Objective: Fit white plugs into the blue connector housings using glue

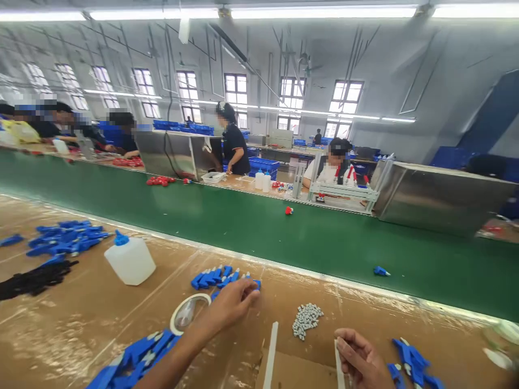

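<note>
My left hand [238,300] reaches over the table with its fingers curled together. A blue plastic part [257,283] shows at its fingertips, mostly hidden by the fingers. Just behind this hand lies a row of blue parts with pale tips [213,276]. My right hand [360,357] is at the lower right, thumb and fingers pinched beside a white strip [339,363] on a cardboard piece [302,374]. Whatever those fingers pinch is too small or hidden to make out. Between the hands and farther back sits a pile of small grey pieces [307,320].
A roll of tape [183,313] and more blue parts [140,354] lie by my left forearm. A white bottle [130,260] stands farther left. Other blue parts [413,361] are right of my right hand. Beyond runs a green conveyor belt [227,216], with co-workers across it.
</note>
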